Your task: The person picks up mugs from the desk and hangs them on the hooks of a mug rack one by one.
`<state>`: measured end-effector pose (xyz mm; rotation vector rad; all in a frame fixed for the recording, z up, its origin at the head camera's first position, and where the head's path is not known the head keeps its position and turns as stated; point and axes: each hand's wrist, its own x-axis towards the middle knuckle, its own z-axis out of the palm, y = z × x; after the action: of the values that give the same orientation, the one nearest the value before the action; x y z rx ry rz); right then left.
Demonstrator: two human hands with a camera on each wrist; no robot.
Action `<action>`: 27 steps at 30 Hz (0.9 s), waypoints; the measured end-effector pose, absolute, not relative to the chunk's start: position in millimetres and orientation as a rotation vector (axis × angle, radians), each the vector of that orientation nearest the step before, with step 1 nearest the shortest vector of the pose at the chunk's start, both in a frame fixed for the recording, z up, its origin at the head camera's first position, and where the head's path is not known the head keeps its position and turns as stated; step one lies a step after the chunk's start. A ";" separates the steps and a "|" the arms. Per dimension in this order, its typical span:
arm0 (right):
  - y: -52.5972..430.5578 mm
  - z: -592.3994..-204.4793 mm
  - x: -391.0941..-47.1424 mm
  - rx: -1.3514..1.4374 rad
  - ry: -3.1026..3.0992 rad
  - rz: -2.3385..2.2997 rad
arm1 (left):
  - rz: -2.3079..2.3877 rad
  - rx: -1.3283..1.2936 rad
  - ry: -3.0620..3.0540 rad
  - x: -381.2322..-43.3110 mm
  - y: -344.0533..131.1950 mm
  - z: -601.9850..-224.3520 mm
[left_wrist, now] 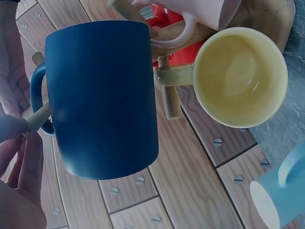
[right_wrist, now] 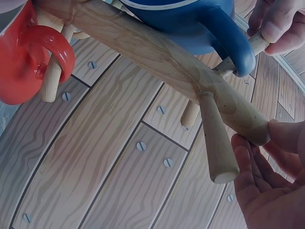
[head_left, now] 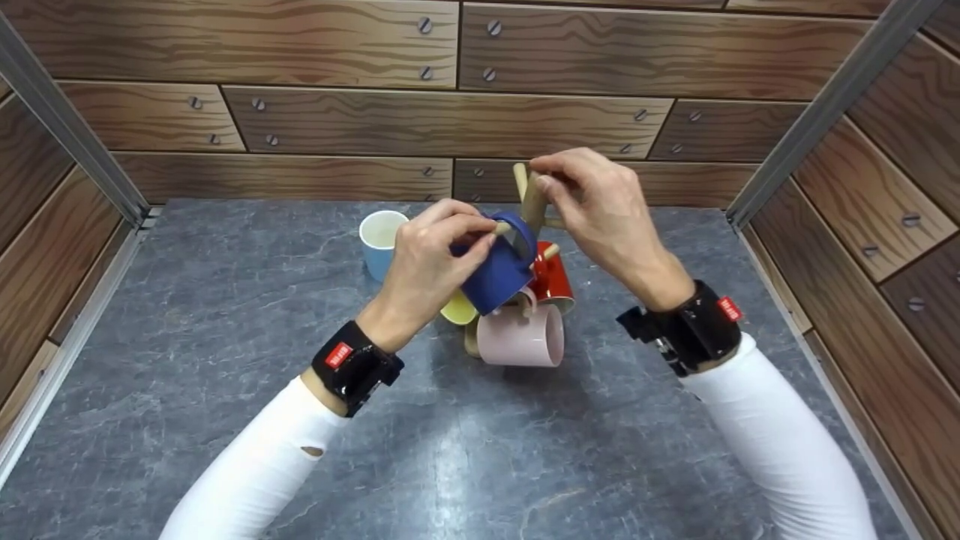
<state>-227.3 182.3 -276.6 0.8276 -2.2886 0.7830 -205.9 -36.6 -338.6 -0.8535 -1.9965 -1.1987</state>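
Observation:
A wooden mug tree (head_left: 534,201) stands in the middle of the table, its post leading up to my right hand (head_left: 600,199). The right thumb and fingers pinch the top of the post, as the right wrist view shows at the post end (right_wrist: 252,126). My left hand (head_left: 431,259) pinches the tip of a peg (left_wrist: 38,118) between thumb and fingers. That peg passes through the handle of a dark blue mug (left_wrist: 102,100), which hangs tilted beside the post. A red mug (right_wrist: 19,62) has its handle around a lower peg (right_wrist: 51,78).
Low on the mug tree hang a pink mug (head_left: 517,337) and a yellow mug (left_wrist: 240,76). A light blue mug (head_left: 379,259) stands upright on the grey table (head_left: 225,315), left of the tree. Wood-patterned walls (head_left: 337,120) enclose the back and sides.

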 end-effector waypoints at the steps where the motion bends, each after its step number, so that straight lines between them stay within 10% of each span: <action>1: 182.2 -276.4 -227.0 0.827 -2.289 0.782 | -1.213 -0.853 -1.995 -206.0 -36.6 -338.5; 27: 182.0 -276.4 -226.9 0.815 -2.279 0.812 | -1.374 -0.750 -2.029 -206.0 -32.7 -338.0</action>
<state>-226.9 182.0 -276.4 0.8148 -2.2791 0.8117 -206.0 -32.7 -338.0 -0.7495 -2.0294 -1.3739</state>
